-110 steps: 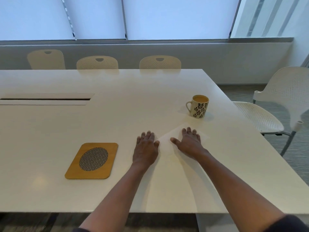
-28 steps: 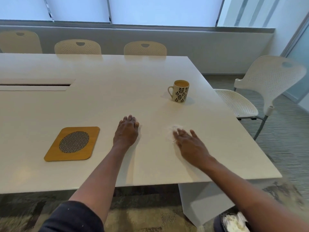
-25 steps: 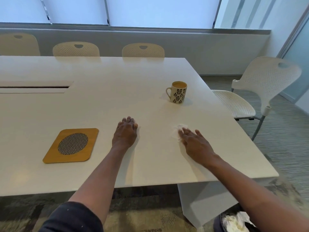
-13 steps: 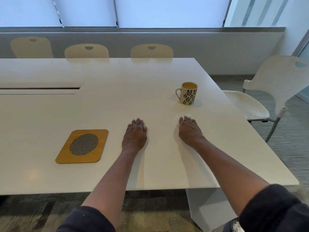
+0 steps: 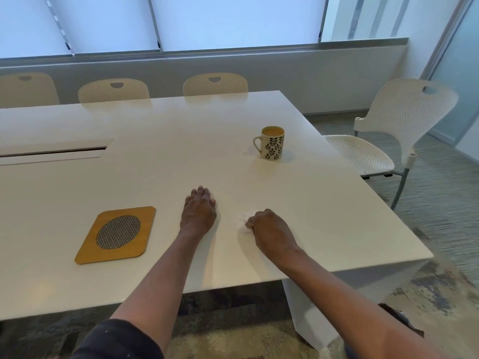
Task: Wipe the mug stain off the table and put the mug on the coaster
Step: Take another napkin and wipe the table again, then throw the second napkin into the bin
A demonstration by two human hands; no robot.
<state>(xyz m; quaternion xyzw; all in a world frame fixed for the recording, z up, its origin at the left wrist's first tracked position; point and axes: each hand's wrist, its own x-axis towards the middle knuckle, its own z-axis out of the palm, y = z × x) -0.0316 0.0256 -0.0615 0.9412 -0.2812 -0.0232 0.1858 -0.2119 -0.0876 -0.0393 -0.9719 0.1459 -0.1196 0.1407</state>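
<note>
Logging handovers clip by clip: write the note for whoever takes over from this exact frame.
Left hand: flat on the white table, fingers straight, holding nothing.
Right hand: fingers curled round a crumpled white tissue on the table surface.
Patterned mug: upright on the bare table, far right, full of a tan drink, handle to the left.
Wooden coaster: near left, with nothing on it.
Done: no stain shows from here.
Left: dispose of the tissue, lift the mug across and set it on the coaster.
</note>
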